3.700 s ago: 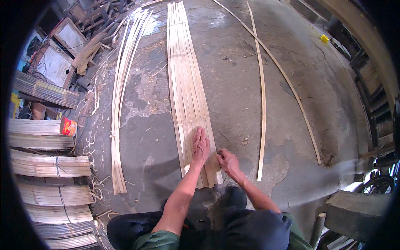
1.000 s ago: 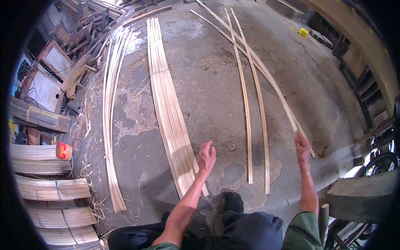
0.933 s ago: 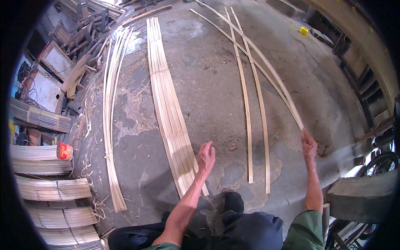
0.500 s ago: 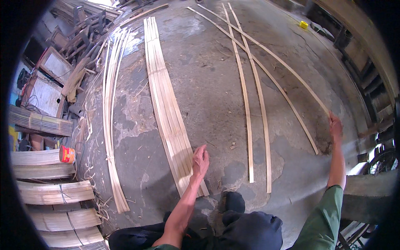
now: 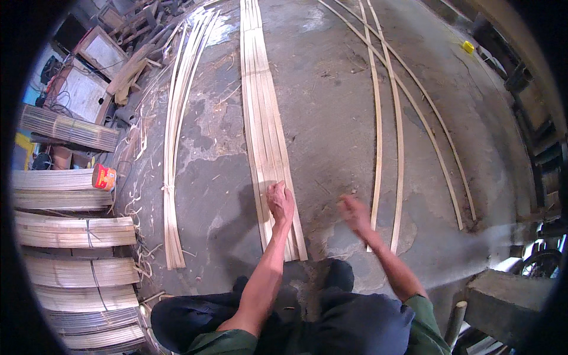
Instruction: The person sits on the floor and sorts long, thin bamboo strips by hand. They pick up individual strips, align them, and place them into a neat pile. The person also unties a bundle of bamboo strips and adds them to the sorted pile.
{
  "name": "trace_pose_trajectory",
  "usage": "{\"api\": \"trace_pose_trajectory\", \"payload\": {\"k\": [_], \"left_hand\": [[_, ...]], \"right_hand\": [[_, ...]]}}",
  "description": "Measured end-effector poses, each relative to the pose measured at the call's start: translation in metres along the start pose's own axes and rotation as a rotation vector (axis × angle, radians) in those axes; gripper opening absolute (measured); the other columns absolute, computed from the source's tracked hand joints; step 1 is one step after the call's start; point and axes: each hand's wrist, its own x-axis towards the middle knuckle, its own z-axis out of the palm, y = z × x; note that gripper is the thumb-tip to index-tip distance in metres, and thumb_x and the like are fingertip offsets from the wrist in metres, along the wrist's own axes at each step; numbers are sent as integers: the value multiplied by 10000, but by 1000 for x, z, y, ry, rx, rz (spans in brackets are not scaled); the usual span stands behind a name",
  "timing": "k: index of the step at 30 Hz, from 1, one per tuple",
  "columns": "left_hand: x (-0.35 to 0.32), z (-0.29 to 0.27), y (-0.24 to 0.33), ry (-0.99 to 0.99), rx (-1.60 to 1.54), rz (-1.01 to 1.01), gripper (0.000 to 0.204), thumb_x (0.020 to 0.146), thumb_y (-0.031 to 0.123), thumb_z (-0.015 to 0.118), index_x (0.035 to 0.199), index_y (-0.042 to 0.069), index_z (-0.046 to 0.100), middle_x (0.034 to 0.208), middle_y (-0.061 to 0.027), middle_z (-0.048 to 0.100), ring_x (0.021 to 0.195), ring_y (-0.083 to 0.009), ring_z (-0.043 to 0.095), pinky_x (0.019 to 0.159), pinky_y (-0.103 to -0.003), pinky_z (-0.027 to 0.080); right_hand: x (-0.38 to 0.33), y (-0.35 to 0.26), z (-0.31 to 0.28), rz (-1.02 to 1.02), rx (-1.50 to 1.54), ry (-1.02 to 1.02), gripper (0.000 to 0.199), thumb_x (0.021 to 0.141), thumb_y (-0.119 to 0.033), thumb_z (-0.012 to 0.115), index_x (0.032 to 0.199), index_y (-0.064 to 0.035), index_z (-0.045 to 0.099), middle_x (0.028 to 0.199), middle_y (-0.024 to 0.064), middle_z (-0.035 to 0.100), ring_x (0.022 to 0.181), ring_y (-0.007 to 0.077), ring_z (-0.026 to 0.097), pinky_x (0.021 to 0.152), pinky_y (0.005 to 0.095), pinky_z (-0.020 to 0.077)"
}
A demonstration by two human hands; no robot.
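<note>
A row of long, pale, flat strips, seemingly split bamboo or wood, lies side by side (image 5: 260, 106) on the floor before me. Over its near part is my left hand (image 5: 280, 202), fingers curled together; whatever they may hold is hidden. My right hand (image 5: 355, 213) is in the air between that row and the loose strips on the right, its fingers smeared by motion. Two of those loose strips (image 5: 398, 148) run nearly parallel nearest to this hand. Further right, two more strips (image 5: 435, 127) slant across their far parts.
A tied bunch of thin strips (image 5: 170, 186) lies left of the row. Bound stacks of strips (image 5: 77, 231) line the left edge, topped by a red and yellow container (image 5: 104, 177). A yellow object (image 5: 468, 47) sits far right. A concrete block (image 5: 509, 302) stands near right.
My right hand has let go of the rightmost strip's near end and swung left toward the middle. That strip now lies on the floor. The view has shifted; my left hand stays over the row.
</note>
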Motion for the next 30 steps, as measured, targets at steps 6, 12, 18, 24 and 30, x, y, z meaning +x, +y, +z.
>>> {"api": "trace_pose_trajectory", "payload": {"k": [6,12,18,24,30], "left_hand": [[0,0,-25,-11,17,-81,235,836,82,598,1062,25,622,943,-184,559,963,-357,551,850,-461,434],[1,0,-19,39,28,-46,269,798,79,653,1059,25,612,1013,-190,579,985,-377,564,842,-471,462],[3,-13,-11,-64,122,-60,380,791,170,673,1119,39,533,1066,-176,543,991,-370,561,815,-471,472],[0,-15,1,-156,325,-28,382,794,207,663,1086,30,490,1046,-135,469,966,-298,555,755,-412,482],[-1,-9,3,-98,437,6,363,775,179,680,1056,44,494,985,-112,459,930,-276,555,733,-392,481]], "right_hand": [[-9,-96,104,168,-78,-255,344,896,-283,628,1116,-24,570,942,211,670,880,403,633,724,448,506],[-13,-83,112,255,139,-117,282,908,-278,626,1032,-27,595,827,117,655,777,239,638,665,379,508],[-13,-122,10,505,666,196,252,962,-285,588,886,-47,620,715,-12,594,617,61,521,539,220,416],[-35,-132,-51,312,348,396,287,938,-251,633,1086,-4,636,687,-16,498,625,71,435,542,256,378],[-58,-80,-31,400,108,375,532,946,-251,626,1417,-60,468,651,-42,490,575,55,435,520,240,384]]}}
